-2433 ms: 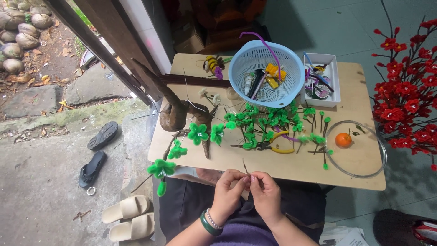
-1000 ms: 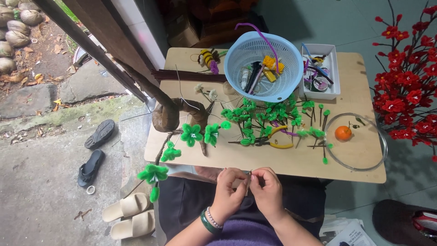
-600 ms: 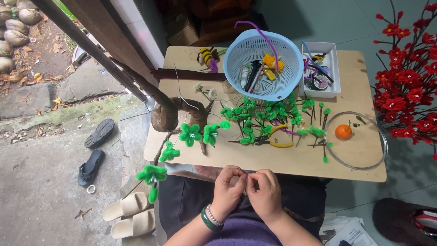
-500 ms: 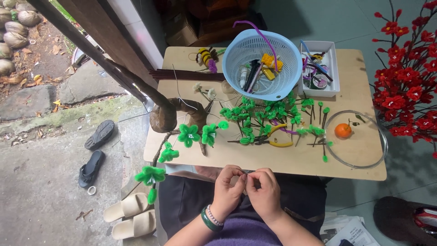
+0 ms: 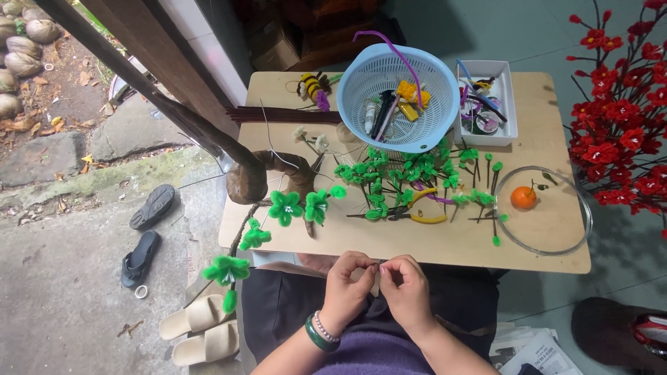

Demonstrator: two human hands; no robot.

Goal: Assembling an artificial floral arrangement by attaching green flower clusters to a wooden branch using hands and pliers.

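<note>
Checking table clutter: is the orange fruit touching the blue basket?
Apart. The head view shows the orange fruit inside the clear ring, with bare table between it and the basket.

A pale wooden table (image 5: pixel 417 243) holds a blue plastic basket (image 5: pixel 397 97) of craft bits, a white tray (image 5: pixel 486 104), scattered green pipe-cleaner leaves (image 5: pixel 403 180) and a small orange fruit (image 5: pixel 524 198). Red artificial blossoms (image 5: pixel 618 132) stand beside it. Sandals (image 5: pixel 142 236) lie on the concrete.

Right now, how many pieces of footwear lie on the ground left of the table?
4: two dark flip-flop sandals, one above the other, on the concrete, and two cream foam slides, one beside the other, near the person's leg. Others may be hidden under the wooden table.
</note>
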